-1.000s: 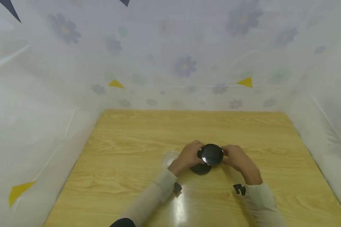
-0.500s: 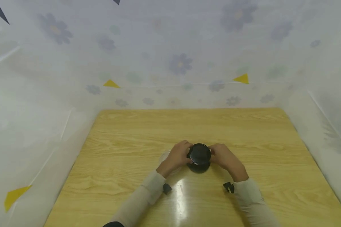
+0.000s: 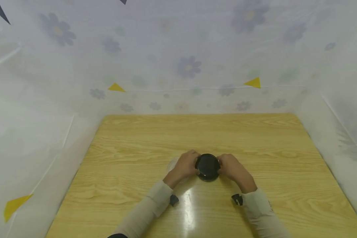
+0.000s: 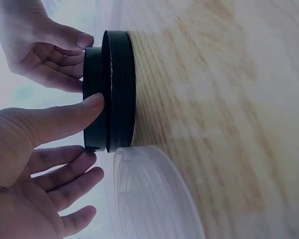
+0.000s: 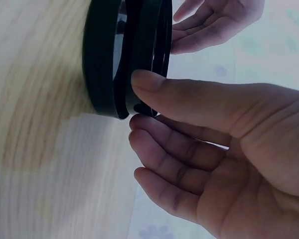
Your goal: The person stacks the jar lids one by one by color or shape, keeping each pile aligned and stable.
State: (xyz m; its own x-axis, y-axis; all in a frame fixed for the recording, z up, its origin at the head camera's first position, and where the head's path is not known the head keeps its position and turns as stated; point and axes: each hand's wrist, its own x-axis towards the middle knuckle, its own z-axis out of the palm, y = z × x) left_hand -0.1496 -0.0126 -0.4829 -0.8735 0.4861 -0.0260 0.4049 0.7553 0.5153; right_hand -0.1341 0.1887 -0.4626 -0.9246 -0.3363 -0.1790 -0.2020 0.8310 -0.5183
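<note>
Between both hands is a glossy black round piece with a shallow rim. My left hand pinches its left side, thumb on the near side of the rim and fingers on the other. My right hand grips the opposite side, its thumb pressed to the rim in the right wrist view. Directly beneath is a second black round piece, wider and shallow, resting on the table. The upper piece sits close over it, with a narrow gap at one side in the right wrist view. A clear plastic round dish stands beside the lower piece, partly hidden behind my left hand in the head view.
The wood-grain table is enclosed by pale sheeting printed with flowers at the back. Small black wrist mounts show at both cuffs.
Both hands have brought the upper black piece left and down, from a tilt beside the lower one to nearly flat over it. The head view has also shifted slightly.
</note>
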